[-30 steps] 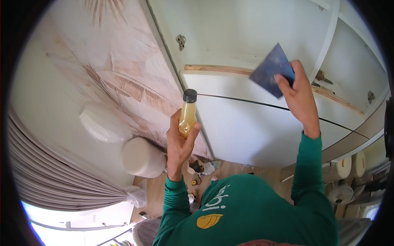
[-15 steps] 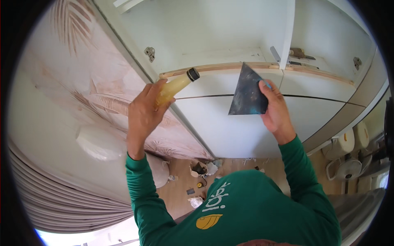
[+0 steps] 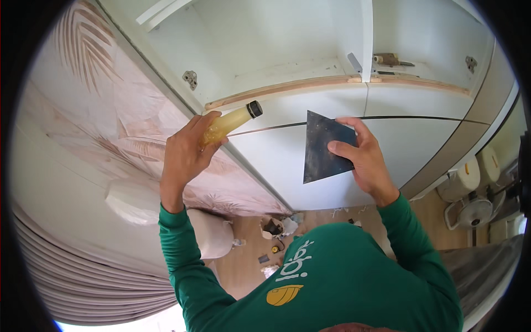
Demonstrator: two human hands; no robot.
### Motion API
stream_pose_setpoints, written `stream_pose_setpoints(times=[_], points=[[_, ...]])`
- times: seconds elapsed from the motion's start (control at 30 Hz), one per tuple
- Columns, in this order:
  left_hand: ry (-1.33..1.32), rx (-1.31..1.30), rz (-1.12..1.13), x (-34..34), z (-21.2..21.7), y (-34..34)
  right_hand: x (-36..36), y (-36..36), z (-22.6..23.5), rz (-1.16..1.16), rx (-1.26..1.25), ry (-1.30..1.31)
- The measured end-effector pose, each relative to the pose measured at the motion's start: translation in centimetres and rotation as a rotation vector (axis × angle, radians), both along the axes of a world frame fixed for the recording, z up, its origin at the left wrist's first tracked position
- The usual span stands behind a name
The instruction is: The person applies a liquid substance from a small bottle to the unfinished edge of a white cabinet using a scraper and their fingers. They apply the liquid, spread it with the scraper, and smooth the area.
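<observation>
My left hand (image 3: 183,154) is closed round a clear bottle of yellowish contents (image 3: 231,122) with a black cap. The bottle tilts, its cap pointing up and to the right. In my right hand (image 3: 369,160) is a thin, dark, speckled flat plate (image 3: 322,145) with slanted edges, possibly a spreader. My thumb lies on its near face, and the index finger reaches along its upper edge. Both things are held apart, in front of the white cabinet panel (image 3: 276,166); neither visibly touches it.
A wooden strip (image 3: 287,90) runs along the front edge of the open white cabinet (image 3: 265,39). A brush-like tool (image 3: 390,58) lies in the right compartment. Patterned wall panelling (image 3: 138,133) stands at left. Small items, including a bag (image 3: 271,228), lie on the floor; a fan (image 3: 474,213) is at right.
The dark plate has turned in my right hand and moved slightly down and left; my thumb now lies farther across its face. My left hand with the bottle has shifted slightly left.
</observation>
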State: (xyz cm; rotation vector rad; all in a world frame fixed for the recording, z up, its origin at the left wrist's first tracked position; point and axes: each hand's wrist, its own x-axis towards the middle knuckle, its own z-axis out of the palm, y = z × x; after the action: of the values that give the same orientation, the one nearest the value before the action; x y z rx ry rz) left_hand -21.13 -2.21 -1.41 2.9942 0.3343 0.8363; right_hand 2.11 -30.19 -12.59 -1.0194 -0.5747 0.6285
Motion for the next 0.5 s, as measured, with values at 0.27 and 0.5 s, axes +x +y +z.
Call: stream_pose_setpoints(times=[0.27,0.5], points=[[-0.153,-0.204,-0.032,-0.4,-2.1,1.2,2.7,3.1,1.5,0.061,0.023,-0.202],[-0.258,-0.281,-0.011,-0.4,-3.9,3.9,2.0,6.6,0.5,-0.067,-0.171,-0.721]])
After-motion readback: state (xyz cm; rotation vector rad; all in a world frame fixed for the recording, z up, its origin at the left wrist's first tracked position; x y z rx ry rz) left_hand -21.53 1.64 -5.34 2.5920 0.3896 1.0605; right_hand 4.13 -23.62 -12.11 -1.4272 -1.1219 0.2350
